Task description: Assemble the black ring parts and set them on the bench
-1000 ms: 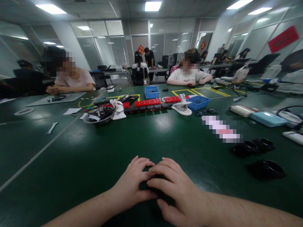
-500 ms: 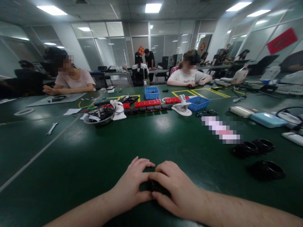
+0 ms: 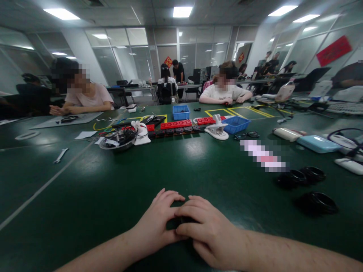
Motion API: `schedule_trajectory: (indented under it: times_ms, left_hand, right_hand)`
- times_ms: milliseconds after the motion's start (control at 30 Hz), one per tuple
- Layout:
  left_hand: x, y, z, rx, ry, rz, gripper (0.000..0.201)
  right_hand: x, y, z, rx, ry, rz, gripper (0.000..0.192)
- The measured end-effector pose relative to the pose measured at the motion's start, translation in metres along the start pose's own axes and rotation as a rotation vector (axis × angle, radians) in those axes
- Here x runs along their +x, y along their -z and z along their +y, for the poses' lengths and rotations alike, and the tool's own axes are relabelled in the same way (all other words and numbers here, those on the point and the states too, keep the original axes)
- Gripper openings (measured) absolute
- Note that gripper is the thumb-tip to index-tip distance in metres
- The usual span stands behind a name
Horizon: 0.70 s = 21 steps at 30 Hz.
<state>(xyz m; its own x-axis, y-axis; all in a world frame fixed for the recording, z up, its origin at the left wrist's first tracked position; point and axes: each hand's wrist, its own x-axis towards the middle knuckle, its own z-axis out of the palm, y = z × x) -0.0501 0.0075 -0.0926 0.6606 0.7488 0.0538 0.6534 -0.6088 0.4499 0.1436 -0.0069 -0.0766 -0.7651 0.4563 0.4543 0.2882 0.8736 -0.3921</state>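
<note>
Two bare forearms in view, no sleeves up to the bottom edge of the frame. Left hand and right hand: no gloves, no rings, no watch or wristband on either wrist. Nails short and plain (no polish that I can make out). No tape, bandage or markings on the hands. Nothing else of the body is in shot.

Dark green table, blue bins
</note>
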Motion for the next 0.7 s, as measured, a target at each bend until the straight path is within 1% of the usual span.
schedule_trajectory:
  times_ms: [133, 233, 300, 333, 400, 467, 533, 600, 700]
  left_hand:
    - [-0.001, -0.003, -0.004, 0.007, -0.019, 0.013, 0.039]
    - [-0.001, -0.004, -0.004, 0.016, -0.013, 0.021, 0.041]
    - [0.000, -0.004, -0.003, 0.020, -0.005, 0.028, 0.043]
    - [0.000, -0.003, -0.002, 0.018, -0.005, 0.031, 0.043]
    - [0.001, -0.001, 0.000, 0.009, -0.014, 0.031, 0.042]
    - [0.001, 0.002, 0.001, -0.003, -0.020, 0.026, 0.042]
    - [0.000, 0.005, 0.003, -0.016, -0.012, 0.011, 0.044]
    - [0.000, 0.006, 0.004, -0.024, 0.004, 0.003, 0.045]
    - [-0.001, 0.007, 0.005, -0.031, 0.025, 0.005, 0.043]
  right_hand:
    - [-0.001, -0.003, 0.000, -0.034, -0.009, 0.010, 0.027]
    - [0.000, 0.000, -0.001, -0.071, -0.036, -0.040, 0.029]
    - [0.000, 0.005, -0.001, -0.085, -0.020, -0.067, 0.035]
    - [0.000, 0.008, -0.002, -0.087, -0.004, -0.060, 0.040]
    - [0.000, 0.012, -0.004, -0.079, 0.008, -0.023, 0.049]
    - [-0.001, 0.012, -0.005, -0.056, -0.033, 0.026, 0.055]
    - [-0.001, 0.010, -0.006, -0.022, -0.104, 0.078, 0.051]
    - [0.000, 0.005, -0.006, 0.013, -0.167, 0.130, 0.043]
    - [0.001, 0.000, -0.004, 0.032, -0.244, 0.132, 0.032]
